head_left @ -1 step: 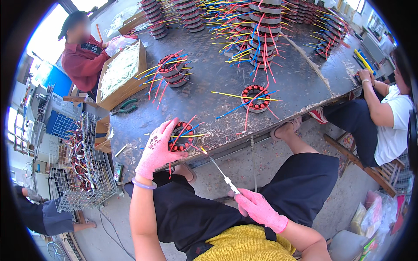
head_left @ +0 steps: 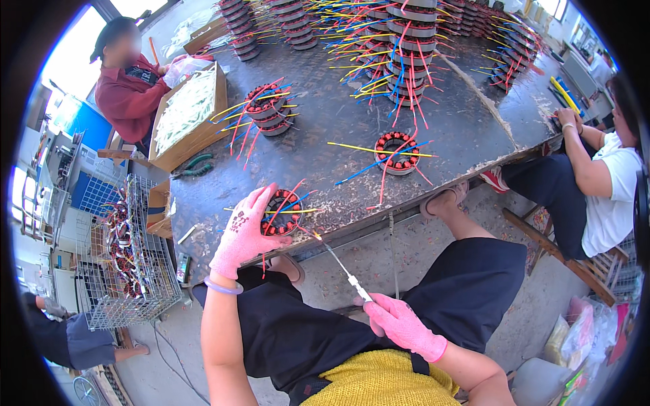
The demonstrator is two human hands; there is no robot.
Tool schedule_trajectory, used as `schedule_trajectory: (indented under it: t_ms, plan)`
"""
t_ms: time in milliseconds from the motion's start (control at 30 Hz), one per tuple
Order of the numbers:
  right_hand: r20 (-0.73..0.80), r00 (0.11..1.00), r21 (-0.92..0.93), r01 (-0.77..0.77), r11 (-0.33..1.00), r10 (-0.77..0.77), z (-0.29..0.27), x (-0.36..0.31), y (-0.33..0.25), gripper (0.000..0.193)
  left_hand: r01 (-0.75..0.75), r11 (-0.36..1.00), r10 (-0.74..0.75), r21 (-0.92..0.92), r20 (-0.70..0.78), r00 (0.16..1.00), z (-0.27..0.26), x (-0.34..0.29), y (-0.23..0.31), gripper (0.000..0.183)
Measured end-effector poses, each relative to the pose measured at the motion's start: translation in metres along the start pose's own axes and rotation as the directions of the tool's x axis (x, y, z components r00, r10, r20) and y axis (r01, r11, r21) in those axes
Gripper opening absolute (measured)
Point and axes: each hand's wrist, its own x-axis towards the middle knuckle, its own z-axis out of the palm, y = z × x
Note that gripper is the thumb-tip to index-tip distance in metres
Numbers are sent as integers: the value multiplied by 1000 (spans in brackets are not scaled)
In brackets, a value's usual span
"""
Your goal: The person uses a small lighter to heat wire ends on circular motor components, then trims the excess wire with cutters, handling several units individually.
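My left hand (head_left: 242,237), fingers and thumb set wide, clasps the left side of the ring (head_left: 284,227), which sits at the near edge of the table (head_left: 325,169), while my right hand (head_left: 405,327) holds the white tool (head_left: 359,289) in a narrow grip, its bright tip (head_left: 318,237) close to the end of a red wire (head_left: 306,230); from here I cannot tell whether they touch. If the left clasp slackens, I judge the ring could turn or slip off the edge, and if my right hand wavers, a hot tip could scorch another wire or the nearby left thumb.
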Motion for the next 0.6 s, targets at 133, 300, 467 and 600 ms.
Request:
schedule_trajectory:
  t_ms: [133,300,467,600]
  plan:
    - [6,1000,0,-6,1000,6,-1,1,2,35,-3,1000,3,-15,-3,1000,0,0,0,102]
    - [0,1000,15,-5,1000,5,0,0,1,35,-2,1000,2,3,-13,1000,1,0,0,102]
    - [6,1000,-26,-15,1000,15,-1,-1,-5,35,-16,1000,16,-6,-16,1000,2,0,0,100]
    - [-2,1000,5,-6,1000,6,0,-1,-3,36,-23,1000,23,-7,-20,1000,2,0,-1,100]
